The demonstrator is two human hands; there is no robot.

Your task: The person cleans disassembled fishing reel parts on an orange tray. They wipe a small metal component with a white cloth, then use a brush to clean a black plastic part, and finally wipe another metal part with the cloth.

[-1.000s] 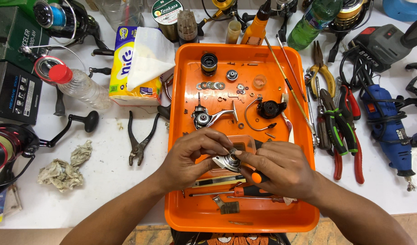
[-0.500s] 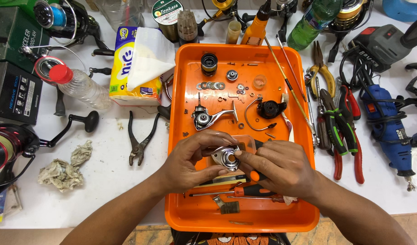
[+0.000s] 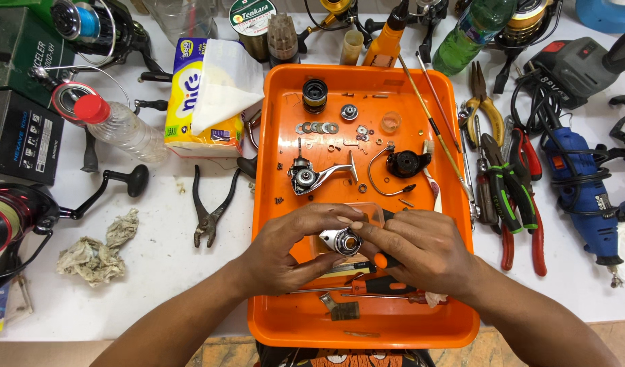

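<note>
Both hands, left (image 3: 285, 255) and right (image 3: 421, 250), are gripping a silver reel part (image 3: 341, 240) over the tray (image 3: 272, 204); its round opening is facing up.

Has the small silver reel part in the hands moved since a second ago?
Yes. The silver reel part has turned: its round opening now faces up to the camera, while it stays over the same spot of the orange tray, held by both hands.

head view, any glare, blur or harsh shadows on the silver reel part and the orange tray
Head view: sharp, evenly lit, only soft shadows under the left hand and right hand. Small bright highlights glint on the round silver metal reel part held between them. The orange plastic tray shows mild sheen, no washout. Edges bow slightly from the wide lens.
</note>
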